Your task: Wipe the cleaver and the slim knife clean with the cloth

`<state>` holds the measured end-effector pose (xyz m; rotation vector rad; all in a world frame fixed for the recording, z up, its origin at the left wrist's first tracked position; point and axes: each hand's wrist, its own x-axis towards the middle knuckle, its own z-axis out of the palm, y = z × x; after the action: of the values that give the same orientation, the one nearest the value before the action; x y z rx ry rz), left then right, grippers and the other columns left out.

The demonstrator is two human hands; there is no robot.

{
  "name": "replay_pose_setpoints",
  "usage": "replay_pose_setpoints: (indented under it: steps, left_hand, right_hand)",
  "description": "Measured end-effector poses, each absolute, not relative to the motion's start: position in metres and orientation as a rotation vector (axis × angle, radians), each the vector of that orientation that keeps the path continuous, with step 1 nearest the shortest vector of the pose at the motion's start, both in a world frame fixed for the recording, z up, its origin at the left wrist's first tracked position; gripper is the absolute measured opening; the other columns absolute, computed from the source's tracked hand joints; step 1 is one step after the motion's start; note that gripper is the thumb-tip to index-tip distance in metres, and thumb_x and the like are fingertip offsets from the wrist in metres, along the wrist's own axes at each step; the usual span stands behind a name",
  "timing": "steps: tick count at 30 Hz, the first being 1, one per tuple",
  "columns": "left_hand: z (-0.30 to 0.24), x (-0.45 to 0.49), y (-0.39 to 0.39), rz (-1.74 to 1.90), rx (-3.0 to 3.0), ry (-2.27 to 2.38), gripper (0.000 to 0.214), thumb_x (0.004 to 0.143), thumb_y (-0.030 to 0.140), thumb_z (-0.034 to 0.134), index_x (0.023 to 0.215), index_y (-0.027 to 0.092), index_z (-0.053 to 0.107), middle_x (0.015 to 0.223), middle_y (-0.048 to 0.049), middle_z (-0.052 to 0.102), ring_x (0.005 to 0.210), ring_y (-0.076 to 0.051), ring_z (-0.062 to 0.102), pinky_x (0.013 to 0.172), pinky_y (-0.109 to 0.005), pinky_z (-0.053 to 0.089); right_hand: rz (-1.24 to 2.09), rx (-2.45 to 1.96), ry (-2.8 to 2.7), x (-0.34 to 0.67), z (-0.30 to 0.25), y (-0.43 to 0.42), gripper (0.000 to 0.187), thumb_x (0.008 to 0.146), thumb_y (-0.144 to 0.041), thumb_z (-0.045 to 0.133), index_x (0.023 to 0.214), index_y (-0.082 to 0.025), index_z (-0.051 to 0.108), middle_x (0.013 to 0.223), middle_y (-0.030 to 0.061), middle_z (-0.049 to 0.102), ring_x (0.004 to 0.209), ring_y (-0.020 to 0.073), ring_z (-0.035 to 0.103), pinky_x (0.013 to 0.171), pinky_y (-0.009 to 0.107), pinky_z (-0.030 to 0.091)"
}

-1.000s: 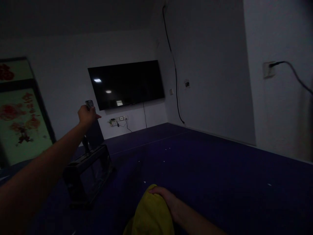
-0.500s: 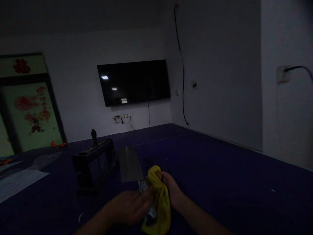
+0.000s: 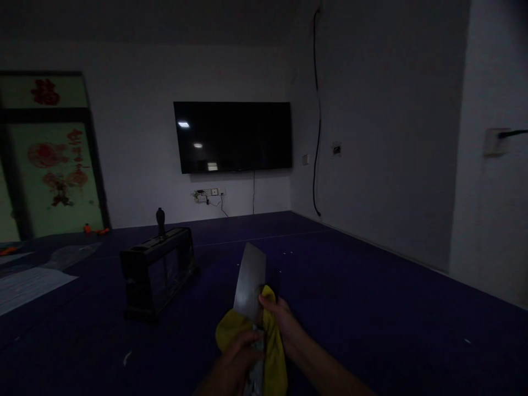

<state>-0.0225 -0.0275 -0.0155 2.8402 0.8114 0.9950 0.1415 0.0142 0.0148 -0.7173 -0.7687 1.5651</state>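
Upper door pane (image 3: 16, 91) — red "福" (image 3: 45, 92) | lower pane (image 3: 27, 203) — characters (image 3: 75, 144) unclear | paper (image 3: 45, 278): print (image 3: 12, 290) illegible

You have a knife (image 3: 249, 281) pointing up and away from you, its broad grey blade bare toward the far end, its mottled handle (image 3: 256, 377) nearest you; your soft yellow cloth (image 3: 274, 352) bunches on both sides, one fold beside the blade's lower right edge

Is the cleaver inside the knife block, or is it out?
Out: the left hand holds the cleaver by its handle, apart from the black knife block.
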Motion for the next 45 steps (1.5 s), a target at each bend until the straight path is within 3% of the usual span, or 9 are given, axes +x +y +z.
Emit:
replay_pose_setpoints:
  steps: [5, 9, 12, 16, 22, 26, 29, 38, 45]
  left_hand:
    - [-0.026, -0.007, -0.023, 1.123, 2.013, 1.005, 0.043, 0.086, 0.047, 0.021, 0.108, 0.020, 0.046, 0.082, -0.0078, 0.063, 0.060, -0.015, 0.061, 0.055, -0.026, 0.046]
    - [-0.029, 0.008, -0.009, 0.919, 1.126, 0.888, 0.071, 0.052, 0.079, 0.045, 0.082, 0.015, 0.054, 0.052, -0.0029, 0.058, 0.040, -0.015, 0.052, 0.041, -0.025, 0.038]
    - [-0.022, 0.005, -0.004, 0.747, 1.190, 0.759, 0.058, 0.051, 0.067, 0.061, 0.067, 0.012, 0.057, 0.045, -0.0007, 0.054, 0.034, -0.009, 0.044, 0.041, -0.022, 0.036]
    - [-0.009, -0.006, -0.010, 0.645, 1.239, 0.687, 0.041, 0.060, 0.051, 0.064, 0.054, 0.012, 0.054, 0.037, 0.0021, 0.046, 0.031, -0.008, 0.041, 0.039, -0.021, 0.033]
    - [0.000, -0.011, -0.014, 0.834, 1.105, 0.691, 0.042, 0.057, 0.040, 0.070, 0.085, 0.015, 0.051, 0.065, -0.0005, 0.062, 0.028, -0.004, 0.038, 0.033, -0.018, 0.022]
    - [-0.002, -0.015, -0.008, 0.850, 1.077, 0.772, 0.054, 0.047, 0.040, 0.075, 0.086, 0.016, 0.047, 0.054, 0.0026, 0.058, 0.029, -0.007, 0.039, 0.032, -0.019, 0.021]
    - [-0.004, -0.017, -0.006, 0.830, 1.106, 0.763, 0.049, 0.051, 0.043, 0.072, 0.083, 0.016, 0.047, 0.047, 0.0038, 0.054, 0.034, -0.009, 0.044, 0.035, -0.018, 0.024]
    - [-0.017, -0.015, 0.002, 0.912, 1.232, 0.723, 0.043, 0.052, 0.048, 0.072, 0.067, 0.015, 0.050, 0.037, 0.0065, 0.044, 0.034, -0.006, 0.038, 0.040, -0.020, 0.027]
    - [-0.007, -0.022, -0.004, 0.865, 1.206, 0.731, 0.039, 0.058, 0.045, 0.069, 0.075, 0.017, 0.047, 0.036, 0.0091, 0.043, 0.029, -0.007, 0.038, 0.037, -0.019, 0.025]
  right_hand:
    - [1.488, -0.708, -0.785, 0.145, 0.015, 0.016, 0.041, 0.055, -0.038, 0.075, 0.083, -0.015, 0.057, 0.061, 0.0001, 0.064, 0.060, 0.0209, 0.064, 0.057, 0.029, 0.048]
    - [1.454, -0.706, -0.872, 0.141, 0.017, 0.013, 0.052, 0.056, -0.040, 0.074, 0.097, -0.014, 0.054, 0.070, 0.0025, 0.066, 0.067, 0.0228, 0.064, 0.063, 0.032, 0.048]
    - [1.404, -0.713, -0.958, 0.136, 0.018, 0.010, 0.059, 0.055, -0.043, 0.075, 0.102, -0.014, 0.054, 0.076, 0.0041, 0.067, 0.071, 0.0239, 0.064, 0.064, 0.033, 0.049]
    - [1.328, -0.725, -1.064, 0.131, 0.016, 0.009, 0.056, 0.056, -0.049, 0.072, 0.098, -0.014, 0.057, 0.079, 0.0050, 0.067, 0.073, 0.0233, 0.063, 0.066, 0.032, 0.048]
    - [1.103, -0.985, -1.105, 0.142, 0.017, 0.012, 0.052, 0.062, -0.063, 0.057, 0.072, -0.013, 0.060, 0.056, 0.0029, 0.062, 0.054, 0.0207, 0.059, 0.050, 0.028, 0.044]
    - [0.735, -1.089, -1.128, 0.156, 0.032, 0.012, 0.049, 0.070, -0.063, 0.048, 0.062, -0.015, 0.056, 0.055, 0.0028, 0.060, 0.053, 0.0186, 0.055, 0.048, 0.026, 0.041]
    - [0.439, -1.170, -1.195, 0.158, 0.044, 0.014, 0.046, 0.075, -0.060, 0.044, 0.063, -0.017, 0.055, 0.059, 0.0039, 0.061, 0.057, 0.0199, 0.054, 0.051, 0.027, 0.042]
    - [0.354, -0.944, -1.697, 0.150, -0.007, 0.035, 0.031, 0.073, -0.032, 0.056, 0.103, -0.024, 0.063, 0.115, 0.0080, 0.059, 0.108, 0.0267, 0.051, 0.094, 0.039, 0.040]
    - [0.331, -0.785, -2.034, 0.158, -0.011, 0.030, 0.056, 0.068, -0.009, 0.051, 0.121, -0.027, 0.051, 0.131, 0.0017, 0.043, 0.118, 0.0229, 0.043, 0.099, 0.038, 0.035]
